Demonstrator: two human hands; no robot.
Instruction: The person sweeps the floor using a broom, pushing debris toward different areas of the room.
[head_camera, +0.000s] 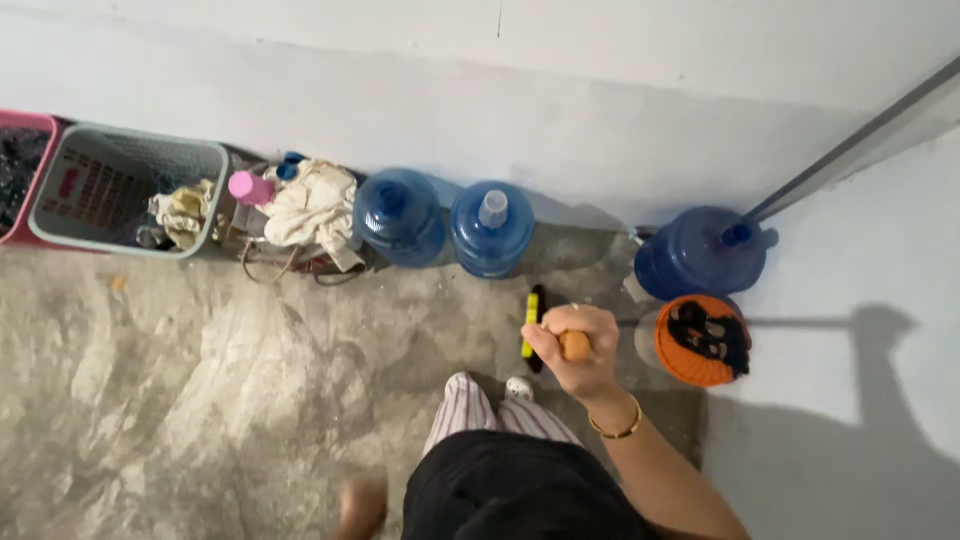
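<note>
My right hand (577, 350) is closed around the top of an orange stick handle (575, 345), held upright in front of me. Below it on the concrete floor lies a yellow and black brush head (531, 322), which the handle seems to lead down to. A gold bangle (618, 427) sits on that wrist. My left hand is out of view. My striped trouser leg (465, 405) and a white-toed foot (518, 388) show under the hand.
Along the white wall stand three blue water jugs (399, 215) (491, 230) (700, 255), a grey-green basket (120, 190) with rags, a pink bin (20, 170), a cloth pile (315, 210) and an orange bucket (700, 340). A grey pipe (860, 140) runs up the wall.
</note>
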